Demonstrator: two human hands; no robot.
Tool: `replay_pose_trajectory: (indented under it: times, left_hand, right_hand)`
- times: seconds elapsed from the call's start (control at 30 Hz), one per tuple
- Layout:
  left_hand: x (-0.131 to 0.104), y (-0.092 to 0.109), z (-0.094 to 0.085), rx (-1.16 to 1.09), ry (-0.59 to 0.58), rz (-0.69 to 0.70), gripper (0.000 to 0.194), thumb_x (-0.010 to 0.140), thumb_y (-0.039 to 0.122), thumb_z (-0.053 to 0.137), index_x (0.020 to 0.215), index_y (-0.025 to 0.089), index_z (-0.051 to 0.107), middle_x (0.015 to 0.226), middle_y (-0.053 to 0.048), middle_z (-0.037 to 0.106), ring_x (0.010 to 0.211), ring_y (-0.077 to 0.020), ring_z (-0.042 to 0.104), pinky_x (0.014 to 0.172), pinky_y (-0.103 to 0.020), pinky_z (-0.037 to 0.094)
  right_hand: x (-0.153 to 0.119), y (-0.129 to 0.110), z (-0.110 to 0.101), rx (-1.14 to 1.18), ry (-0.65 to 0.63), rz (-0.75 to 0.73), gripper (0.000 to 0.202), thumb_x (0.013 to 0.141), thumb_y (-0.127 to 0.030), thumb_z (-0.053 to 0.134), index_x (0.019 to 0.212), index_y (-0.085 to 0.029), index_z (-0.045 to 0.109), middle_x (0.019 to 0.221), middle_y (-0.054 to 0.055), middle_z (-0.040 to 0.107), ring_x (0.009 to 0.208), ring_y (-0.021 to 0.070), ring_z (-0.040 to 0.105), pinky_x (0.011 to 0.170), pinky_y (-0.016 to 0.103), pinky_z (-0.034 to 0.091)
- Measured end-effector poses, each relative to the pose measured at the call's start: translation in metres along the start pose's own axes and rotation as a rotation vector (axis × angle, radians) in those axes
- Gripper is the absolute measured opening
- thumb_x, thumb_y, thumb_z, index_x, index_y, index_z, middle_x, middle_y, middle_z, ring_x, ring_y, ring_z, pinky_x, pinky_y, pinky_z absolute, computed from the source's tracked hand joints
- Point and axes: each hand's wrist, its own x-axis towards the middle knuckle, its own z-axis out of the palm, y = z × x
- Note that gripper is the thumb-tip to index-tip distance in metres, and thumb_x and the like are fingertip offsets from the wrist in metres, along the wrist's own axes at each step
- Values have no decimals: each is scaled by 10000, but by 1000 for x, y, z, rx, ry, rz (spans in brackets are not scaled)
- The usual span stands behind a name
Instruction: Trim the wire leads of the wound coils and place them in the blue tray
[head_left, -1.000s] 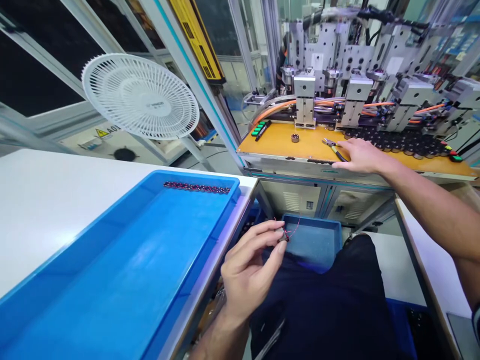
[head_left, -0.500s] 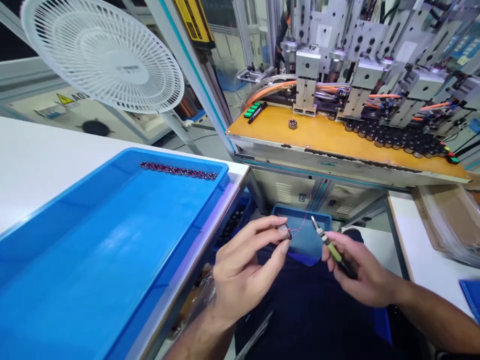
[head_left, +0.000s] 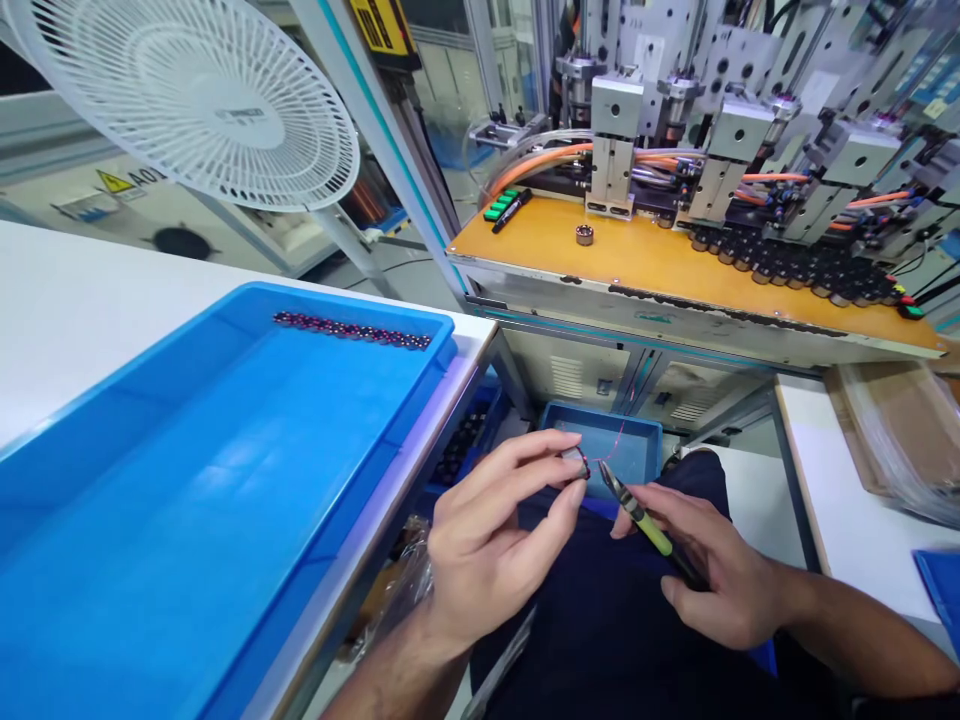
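Between the thumb and fingers of my left hand [head_left: 502, 530] is a small round wound motor stator [head_left: 576, 461], partly covered by the fingertips. A thin red wire [head_left: 622, 430] trails from it toward the upper right. My right hand [head_left: 712, 570] is closed on cutting pliers [head_left: 651, 528] with green and black handles. The tips of the pliers are close to the wire beside the stator; whether they touch it I cannot tell. A row of similar stators [head_left: 352, 330] lies along the far end of a large blue tray [head_left: 247, 500] to my left.
A machine with an orange work surface [head_left: 525, 235] stands ahead, bearing one lone stator [head_left: 584, 235] and several dark ones [head_left: 802, 268] at right. A blue bin [head_left: 637, 430] sits below. A white fan [head_left: 240, 120] is at upper left, cardboard [head_left: 892, 430] at right.
My right hand has brought the pliers left and down, so their tips are now close to the stator and wire. My left hand keeps its hold, and the view has shifted slightly.
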Motion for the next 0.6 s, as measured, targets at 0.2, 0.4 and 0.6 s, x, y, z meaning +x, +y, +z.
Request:
replay_pose_trajectory:
  times: [0.2, 0.4, 0.6]
  left_hand:
    - [0, 0, -1, 2, -3, -9, 294, 750, -16, 682, 960, 188, 698, 1039, -65, 731, 918, -167, 707, 791, -279, 596]
    - [-2, -1, -1, -4, -1, -21, 298, 753, -10, 685, 965, 199, 701, 1043, -65, 733, 924, -177, 709, 790, -293, 598]
    - [-2, 0, 0, 1, 5, -35, 264, 769, 18, 690, 955, 205, 705, 1031, -70, 739, 921, -189, 714, 785, -314, 610]
  right_hand:
    - [10, -5, 3, 77, 22, -120, 798, 760, -37, 521, 1495, -274, 323, 1067, 79, 595, 910, 168, 590, 875, 374, 524]
    - [15, -10, 5, 118, 33, -154, 793, 745, -3, 504, 1477, -266, 348, 997, 68, 570, 807, 140, 552, 748, 315, 537]
    - [14, -8, 8, 136, 43, -136, 805, 751, 19, 493, 1480, -291, 352, 926, 38, 563, 728, 114, 520, 663, 255, 499]
